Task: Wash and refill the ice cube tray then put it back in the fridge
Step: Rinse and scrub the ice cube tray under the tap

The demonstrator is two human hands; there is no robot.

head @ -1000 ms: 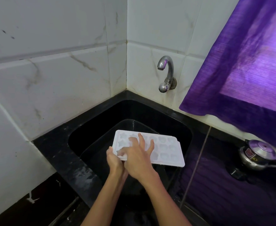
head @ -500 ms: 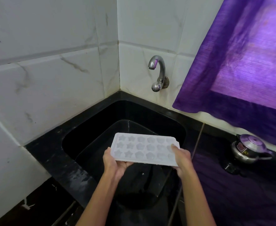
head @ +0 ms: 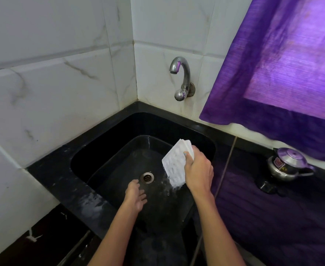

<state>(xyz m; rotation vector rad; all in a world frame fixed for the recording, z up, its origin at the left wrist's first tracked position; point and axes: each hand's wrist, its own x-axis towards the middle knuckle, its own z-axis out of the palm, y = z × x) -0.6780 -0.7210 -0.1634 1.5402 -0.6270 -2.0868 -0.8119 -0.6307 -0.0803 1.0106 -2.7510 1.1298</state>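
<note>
While your right hand (head: 198, 172) grips the tipped tray (head: 175, 164), draining it over the sink (head: 104, 144), your left hand (head: 135, 196) hangs spread; next, refill under the tap (head: 181, 77).

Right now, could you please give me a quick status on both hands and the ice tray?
Right hand grips white plastic ice cube tray, tipped steeply, water spilling off into black sink. Left hand open, empty, near drain. Steel tap shows no flow. Nothing in the way.
</note>
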